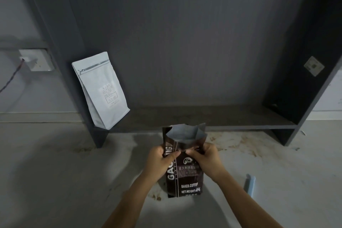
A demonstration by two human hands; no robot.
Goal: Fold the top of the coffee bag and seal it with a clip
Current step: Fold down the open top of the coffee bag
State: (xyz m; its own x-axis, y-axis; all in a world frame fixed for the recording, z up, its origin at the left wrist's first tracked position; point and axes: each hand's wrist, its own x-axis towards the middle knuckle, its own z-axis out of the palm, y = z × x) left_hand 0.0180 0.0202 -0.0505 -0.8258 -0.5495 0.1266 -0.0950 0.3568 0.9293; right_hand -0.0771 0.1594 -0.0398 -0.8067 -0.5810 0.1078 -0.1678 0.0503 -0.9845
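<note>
A dark brown coffee bag [187,177] with white lettering stands upright on the pale floor, its top open and showing a silvery lining. My left hand [161,160] pinches the bag's upper left side, thumb on the front panel. On the upper right side my right hand [205,159] pinches the bag at the same height. The thumbs nearly meet at a crease across the front. A light blue clip [250,185] lies on the floor to the right of the bag, apart from both hands.
A white coffee pouch [100,90] leans on the low shelf of a dark grey cabinet [203,118] behind the bag. A wall socket with a plugged cable [35,60] is at the left. Brown stains [238,144] mark the floor near the cabinet foot.
</note>
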